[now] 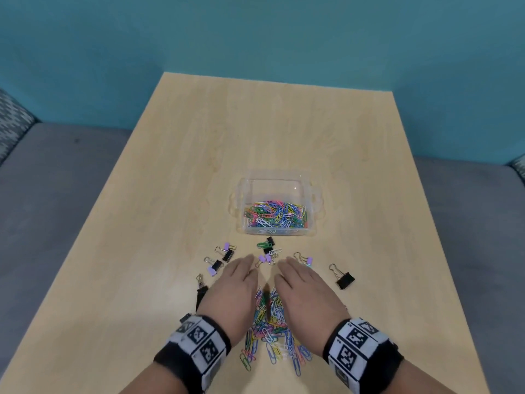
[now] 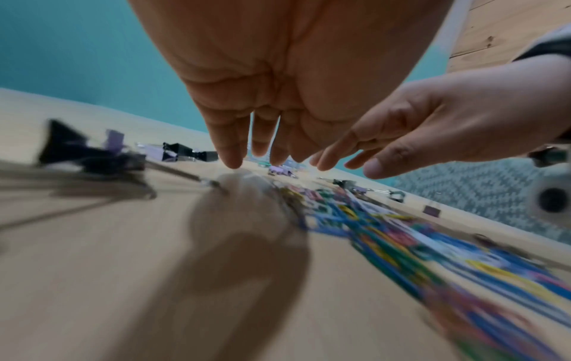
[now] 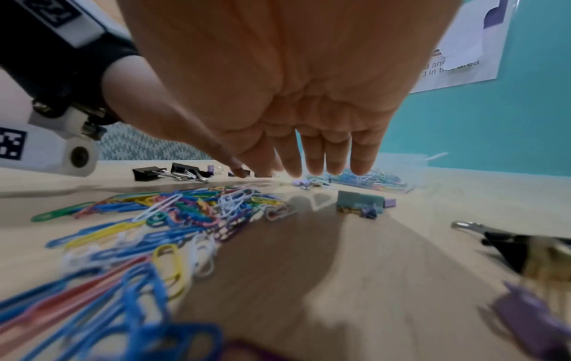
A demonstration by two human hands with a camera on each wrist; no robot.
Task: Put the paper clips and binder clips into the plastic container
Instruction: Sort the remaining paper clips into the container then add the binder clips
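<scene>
- Nearest, on the wooden table (image 1: pixel 159 172): loose pile of coloured paper clips (image 1: pixel 271 334).
- Over it, left hand (image 1: pixel 234 291) and right hand (image 1: pixel 305 291), palms down, fingers straight, grasping nothing.
- Around the fingertips: scattered binder clips (image 1: pixel 342 277).
- Farthest: clear plastic container (image 1: pixel 247 191), more clips heaped inside.
</scene>
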